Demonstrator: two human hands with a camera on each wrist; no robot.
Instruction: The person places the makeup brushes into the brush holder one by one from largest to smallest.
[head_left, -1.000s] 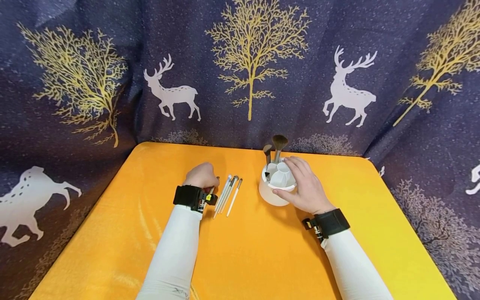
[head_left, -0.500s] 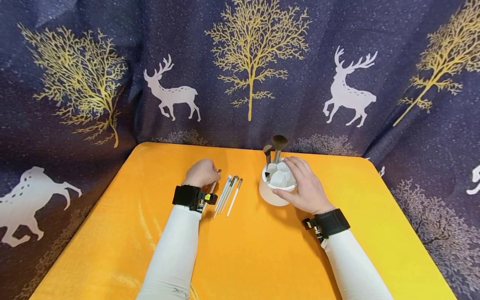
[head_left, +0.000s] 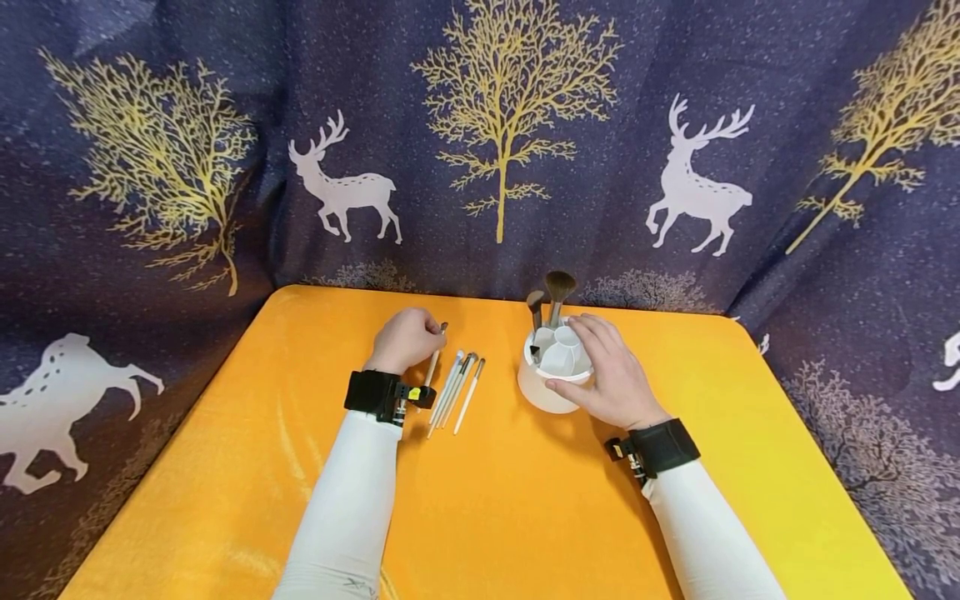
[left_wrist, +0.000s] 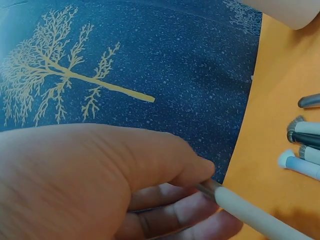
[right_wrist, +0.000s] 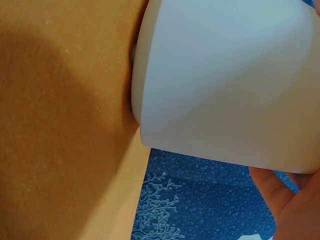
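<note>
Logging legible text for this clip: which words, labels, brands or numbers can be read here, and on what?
None can be read.
The white brush holder, the brushes on the table and the brush in the left hand show no print.
A small yellow tag on the left wrist strap is too small to read.
The curtain bears only deer and trees.

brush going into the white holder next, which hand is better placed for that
Left, probably. The left hand already pinches a brush, while the right hand grips the white holder, steadying it.
</note>
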